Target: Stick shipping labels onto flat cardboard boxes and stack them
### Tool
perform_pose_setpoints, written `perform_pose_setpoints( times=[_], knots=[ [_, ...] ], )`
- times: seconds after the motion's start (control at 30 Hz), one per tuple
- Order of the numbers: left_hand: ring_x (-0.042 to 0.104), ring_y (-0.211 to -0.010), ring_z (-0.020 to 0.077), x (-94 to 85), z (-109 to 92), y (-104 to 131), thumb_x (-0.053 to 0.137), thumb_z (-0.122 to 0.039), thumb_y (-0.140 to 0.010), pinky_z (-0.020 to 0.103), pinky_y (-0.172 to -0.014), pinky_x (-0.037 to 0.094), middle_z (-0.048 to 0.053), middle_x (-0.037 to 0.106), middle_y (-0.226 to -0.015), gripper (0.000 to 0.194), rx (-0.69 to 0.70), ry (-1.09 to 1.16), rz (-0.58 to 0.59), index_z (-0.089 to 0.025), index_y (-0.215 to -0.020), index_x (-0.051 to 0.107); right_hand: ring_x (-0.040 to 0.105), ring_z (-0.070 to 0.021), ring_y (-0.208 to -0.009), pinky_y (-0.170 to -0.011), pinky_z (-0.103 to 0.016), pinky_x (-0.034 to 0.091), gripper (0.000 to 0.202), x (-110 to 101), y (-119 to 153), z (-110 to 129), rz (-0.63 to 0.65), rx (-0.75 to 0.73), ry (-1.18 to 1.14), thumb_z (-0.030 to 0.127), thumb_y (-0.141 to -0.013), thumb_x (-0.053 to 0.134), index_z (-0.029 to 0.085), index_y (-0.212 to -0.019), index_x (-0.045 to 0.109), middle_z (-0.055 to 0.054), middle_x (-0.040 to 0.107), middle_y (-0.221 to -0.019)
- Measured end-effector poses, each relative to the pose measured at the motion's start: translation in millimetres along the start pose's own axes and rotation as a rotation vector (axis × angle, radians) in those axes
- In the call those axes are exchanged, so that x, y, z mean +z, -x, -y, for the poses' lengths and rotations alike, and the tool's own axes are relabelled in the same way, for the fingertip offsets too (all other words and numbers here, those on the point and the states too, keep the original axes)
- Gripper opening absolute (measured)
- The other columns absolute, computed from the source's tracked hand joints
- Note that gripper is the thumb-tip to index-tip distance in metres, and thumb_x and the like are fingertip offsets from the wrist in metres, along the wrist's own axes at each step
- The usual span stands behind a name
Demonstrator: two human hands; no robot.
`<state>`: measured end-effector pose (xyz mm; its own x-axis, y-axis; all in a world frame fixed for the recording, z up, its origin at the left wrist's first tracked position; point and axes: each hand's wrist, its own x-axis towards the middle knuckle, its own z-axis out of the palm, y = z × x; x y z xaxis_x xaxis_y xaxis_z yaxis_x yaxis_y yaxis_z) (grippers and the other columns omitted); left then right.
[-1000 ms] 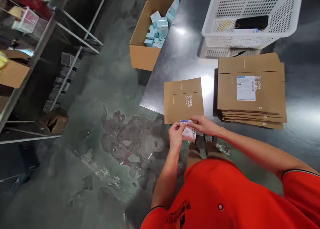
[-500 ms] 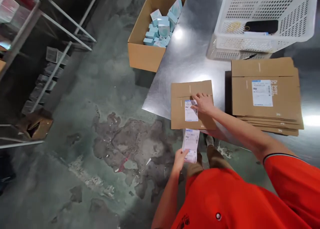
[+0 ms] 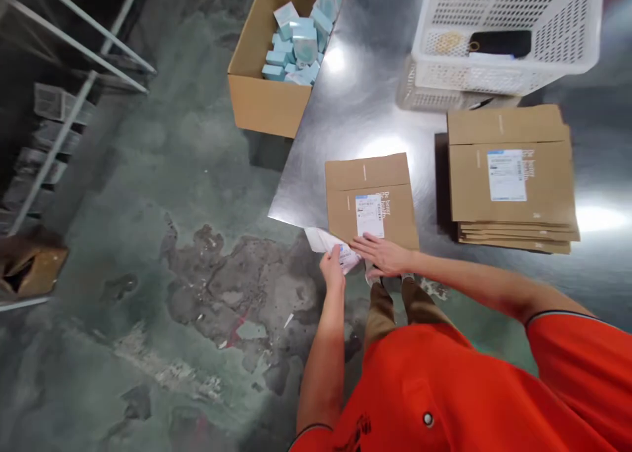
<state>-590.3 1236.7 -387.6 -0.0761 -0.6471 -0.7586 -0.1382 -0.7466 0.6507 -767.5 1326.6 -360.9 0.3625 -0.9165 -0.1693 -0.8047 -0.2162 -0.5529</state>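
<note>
A flattened cardboard box point(image 3: 340, 208) lies at the metal table's near edge, with a white shipping label point(image 3: 370, 216) on its face. Just below that edge, my left hand point(image 3: 334, 269) pinches a strip of printed labels point(image 3: 348, 257), which bends and shows its white back at the far left. My right hand point(image 3: 385, 254) lies across the box's lower edge, fingers stretched out, their tips at the bottom of the stuck label and close to the strip. Whether the right fingertips touch the strip, I cannot tell.
To the right is a stack of flattened boxes point(image 3: 464, 195), the top one labelled. Behind it stands a white plastic basket point(image 3: 498, 80) with a black phone-like object point(image 3: 501, 43). An open carton point(image 3: 269, 103) of light-blue small boxes stands left of the table point(image 3: 355, 126).
My right hand has slid down from the label to the box's lower edge. My left hand has moved up and left with the label strip, which now bends. The view has shifted right.
</note>
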Motion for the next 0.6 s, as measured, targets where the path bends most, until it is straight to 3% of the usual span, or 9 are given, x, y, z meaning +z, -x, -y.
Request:
perform_pose_setpoints(
  times=[0.03,0.07,0.17,0.23,0.33,0.43,0.53,0.6],
  knots=[
    [0.065,-0.069,0.0157,0.2,0.0,4.0,0.073,-0.054,-0.068,0.025,-0.06,0.049,0.005,0.069,-0.072,0.047,0.001,0.017,0.002,-0.011,-0.086,0.07,0.028,-0.0294,-0.146,-0.12,-0.052,0.02,0.061,-1.3,13.6,6.6,-0.03,0.037,-0.025,0.047,-0.095,0.048,0.013,-0.145,0.045,-0.016,0.041,-0.153],
    [0.065,-0.068,0.0154,-0.8,-0.9,9.3,0.073,-0.055,-0.067,0.026,-0.06,0.049,0.005,0.069,-0.073,0.048,0.004,0.033,0.002,-0.011,-0.085,0.069,0.03,-0.03,-0.145,-0.119,-0.053,0.022,0.056,-4.9,25.8,10.2,-0.117,0.178,-0.034,0.044,-0.096,0.046,0.013,-0.142,0.048,-0.016,0.044,-0.151],
    [0.067,-0.07,0.0164,-6.4,-10.3,32.1,0.076,-0.053,-0.063,0.028,-0.065,0.053,0.005,0.071,-0.076,0.045,0.008,0.112,-0.037,-0.013,-0.082,0.067,0.049,-0.0336,-0.129,-0.109,-0.054,0.038,0.051,-27.9,48.8,5.3,-0.491,0.906,-0.143,0.038,-0.094,0.046,0.012,-0.137,0.052,-0.02,0.056,-0.137],
    [0.069,-0.073,0.0178,-9.0,-21.2,51.6,0.079,-0.049,-0.061,0.031,-0.07,0.055,0.005,0.072,-0.079,0.041,-0.002,0.194,-0.069,-0.015,-0.081,0.066,0.063,-0.0315,-0.108,-0.094,-0.047,0.05,0.051,-51.5,54.9,-3.3,-0.601,1.193,-0.433,0.042,-0.092,0.047,0.01,-0.131,0.057,-0.018,0.067,-0.12],
    [0.071,-0.077,0.0195,-8.6,-38.8,80.2,0.083,-0.043,-0.058,0.034,-0.073,0.057,0.006,0.075,-0.086,0.04,-0.018,0.275,0.006,-0.017,-0.085,0.068,0.067,-0.0254,-0.091,-0.078,-0.036,0.055,0.047,-95.7,73.4,-14.5,-0.662,1.111,-0.801,0.047,-0.089,0.05,0.013,-0.116,0.067,-0.01,0.073,-0.103],
    [0.071,-0.077,0.0197,1.4,-57.0,95.0,0.086,-0.042,-0.056,0.034,-0.073,0.058,0.005,0.076,-0.087,0.04,-0.023,0.255,0.161,-0.019,-0.084,0.07,0.066,-0.0241,-0.095,-0.079,-0.033,0.054,0.049,-142.2,128.3,-29.8,-0.885,1.033,-0.704,0.052,-0.086,0.054,0.017,-0.116,0.067,-0.006,0.073,-0.106],
    [0.071,-0.076,0.0177,34.0,-80.8,89.7,0.088,-0.043,-0.056,0.032,-0.073,0.057,0.003,0.076,-0.085,0.039,0.041,0.268,0.271,-0.021,-0.082,0.071,0.066,-0.0245,-0.096,-0.08,-0.033,0.053,0.047,-173.8,208.9,-56.4,-0.968,1.119,-0.475,0.055,-0.087,0.052,0.019,-0.112,0.068,-0.005,0.073,-0.104],
    [0.07,-0.075,0.0159,72.7,-99.4,78.6,0.089,-0.043,-0.054,0.029,-0.073,0.056,0.001,0.076,-0.083,0.04,0.081,0.282,0.367,-0.021,-0.082,0.071,0.066,-0.026,-0.092,-0.08,-0.035,0.052,0.042,-182.7,257.3,-79.3,-0.86,1.251,-0.349,0.053,-0.086,0.056,0.017,-0.1,0.071,-0.007,0.074,-0.096]
  ],
)
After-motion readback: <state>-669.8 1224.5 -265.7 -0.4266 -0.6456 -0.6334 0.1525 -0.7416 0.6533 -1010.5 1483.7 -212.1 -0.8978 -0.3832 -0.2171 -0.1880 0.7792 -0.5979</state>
